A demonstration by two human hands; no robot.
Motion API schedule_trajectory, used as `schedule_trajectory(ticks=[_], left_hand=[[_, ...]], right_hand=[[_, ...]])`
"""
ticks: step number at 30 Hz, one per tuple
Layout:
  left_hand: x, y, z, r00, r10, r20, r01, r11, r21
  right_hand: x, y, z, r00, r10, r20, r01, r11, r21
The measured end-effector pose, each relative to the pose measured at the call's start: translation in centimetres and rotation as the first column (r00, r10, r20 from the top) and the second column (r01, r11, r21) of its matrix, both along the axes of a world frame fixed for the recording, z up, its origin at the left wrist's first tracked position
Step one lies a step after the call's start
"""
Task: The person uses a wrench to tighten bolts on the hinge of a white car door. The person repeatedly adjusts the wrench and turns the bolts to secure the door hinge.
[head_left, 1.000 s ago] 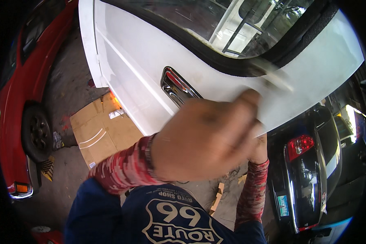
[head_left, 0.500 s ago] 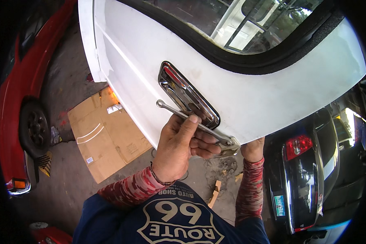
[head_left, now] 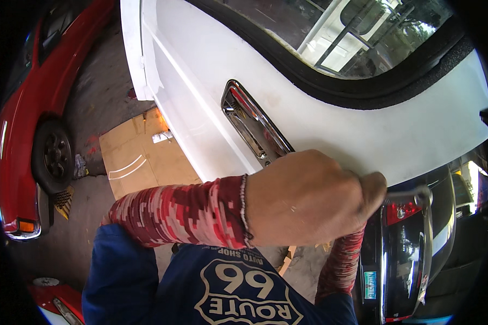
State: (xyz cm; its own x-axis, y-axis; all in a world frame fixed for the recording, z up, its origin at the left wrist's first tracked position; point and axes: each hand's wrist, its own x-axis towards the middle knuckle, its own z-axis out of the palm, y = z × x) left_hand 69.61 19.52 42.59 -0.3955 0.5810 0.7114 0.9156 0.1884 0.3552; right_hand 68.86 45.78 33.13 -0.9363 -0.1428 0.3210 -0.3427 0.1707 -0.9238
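Note:
My left hand (head_left: 303,197), back upward, is closed on a metal wrench (head_left: 409,195) whose blurred end sticks out to the right past my fingers. The hand is over the bottom edge of a white vehicle door (head_left: 184,108), just below a chrome recessed handle (head_left: 257,122). My right forearm (head_left: 339,265) in a red camouflage sleeve rises to that same edge; the right hand itself is hidden behind my left one. Whatever lies under my left hand on the door is covered.
A red car (head_left: 24,157) stands at the left. Flattened cardboard (head_left: 130,168) lies on the concrete floor below the door. A black car (head_left: 401,249) is close at the right. The door has a window (head_left: 358,38) with a black rubber seal.
Half a second ago my left hand held the wrench pointing up-left across the handle; it has swung right and turned back-up, the wrench now pointing right. The right hand became hidden.

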Motion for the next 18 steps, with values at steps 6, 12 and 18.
schedule_trajectory(ticks=[6,12,18], left_hand=[[0.4,-2.0,-0.5,1.0,0.007,-0.003,-0.006,0.975,0.224],[3.1,-2.4,-5.0,0.717,-0.309,0.625,-0.244,0.729,0.64],[4.1,-2.2,-9.6,0.535,-0.382,0.754,-0.408,0.665,0.626]], right_hand=[[-0.2,0.4,-0.6,1.0,-0.011,-0.017,0.011,1.0,-0.005],[-0.2,1.4,-3.4,0.988,-0.03,-0.151,0.035,0.999,0.027],[1.1,-0.1,-2.5,0.996,0.09,-0.016,-0.09,0.95,-0.299]])
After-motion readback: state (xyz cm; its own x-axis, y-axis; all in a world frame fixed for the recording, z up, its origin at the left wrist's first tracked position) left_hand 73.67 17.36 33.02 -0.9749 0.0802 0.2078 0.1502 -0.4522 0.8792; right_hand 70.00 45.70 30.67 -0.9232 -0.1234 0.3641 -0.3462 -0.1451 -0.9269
